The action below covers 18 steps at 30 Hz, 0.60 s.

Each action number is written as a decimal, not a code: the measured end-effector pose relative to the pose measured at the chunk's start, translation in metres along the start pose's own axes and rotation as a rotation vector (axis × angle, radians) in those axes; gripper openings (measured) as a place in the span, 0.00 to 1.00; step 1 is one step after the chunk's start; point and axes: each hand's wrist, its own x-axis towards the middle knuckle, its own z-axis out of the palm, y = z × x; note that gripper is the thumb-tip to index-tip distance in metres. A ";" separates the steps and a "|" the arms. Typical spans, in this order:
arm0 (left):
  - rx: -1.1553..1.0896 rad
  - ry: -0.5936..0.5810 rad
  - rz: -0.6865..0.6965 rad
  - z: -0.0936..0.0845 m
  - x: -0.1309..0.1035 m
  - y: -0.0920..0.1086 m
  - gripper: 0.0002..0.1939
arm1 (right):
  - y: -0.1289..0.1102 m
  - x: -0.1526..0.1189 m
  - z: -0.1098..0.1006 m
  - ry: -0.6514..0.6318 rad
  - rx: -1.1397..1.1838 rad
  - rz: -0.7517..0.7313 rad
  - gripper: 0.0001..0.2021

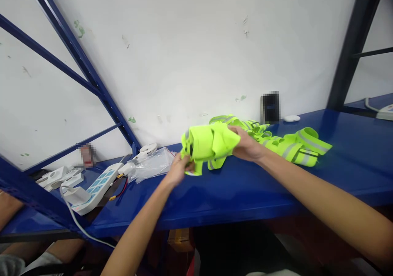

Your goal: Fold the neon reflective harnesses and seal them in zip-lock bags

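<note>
Between my two hands, a bundled neon-yellow reflective vest [204, 143] is held above the blue shelf [215, 194]. My left hand [178, 169] grips its lower left corner, where a dark patch shows. The right side of the bundle is in my right hand [247, 144], whose fingertips are partly hidden behind the cloth. More neon-yellow reflective strips and vests [291, 147] with grey bands lie loosely behind and to the right of my right hand.
Clear plastic bags [155, 164] and a small white fan [148, 148] lie left of my hands. Beyond them are a white power strip [100, 188] and cables. A blurred dark object [270, 107] leans on the wall beside a white case [291, 118]. Another person's arm [9, 208] shows far left.
</note>
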 end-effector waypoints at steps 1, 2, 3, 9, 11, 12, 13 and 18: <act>-0.025 -0.045 0.008 0.015 -0.005 -0.009 0.18 | 0.001 0.004 -0.004 0.055 -0.052 -0.054 0.18; -0.049 -0.048 0.018 0.030 -0.010 -0.015 0.17 | 0.004 0.008 -0.008 0.095 -0.114 -0.098 0.18; -0.079 -0.009 0.022 0.042 -0.015 -0.019 0.17 | 0.007 0.011 -0.013 0.125 -0.181 -0.128 0.17; -0.240 0.226 -0.048 0.072 -0.034 -0.008 0.15 | 0.032 0.022 -0.025 0.275 -0.416 -0.164 0.13; -0.388 0.222 -0.094 0.071 -0.035 -0.003 0.17 | 0.036 0.023 -0.021 0.310 -0.431 -0.196 0.12; -0.439 0.225 -0.102 0.070 -0.035 -0.001 0.17 | 0.038 0.024 -0.019 0.322 -0.447 -0.213 0.11; -0.463 0.230 -0.099 0.069 -0.034 0.001 0.16 | 0.039 0.025 -0.017 0.333 -0.469 -0.226 0.10; -0.223 0.139 0.016 0.052 -0.029 0.003 0.22 | 0.045 0.029 -0.016 0.488 -0.614 -0.205 0.06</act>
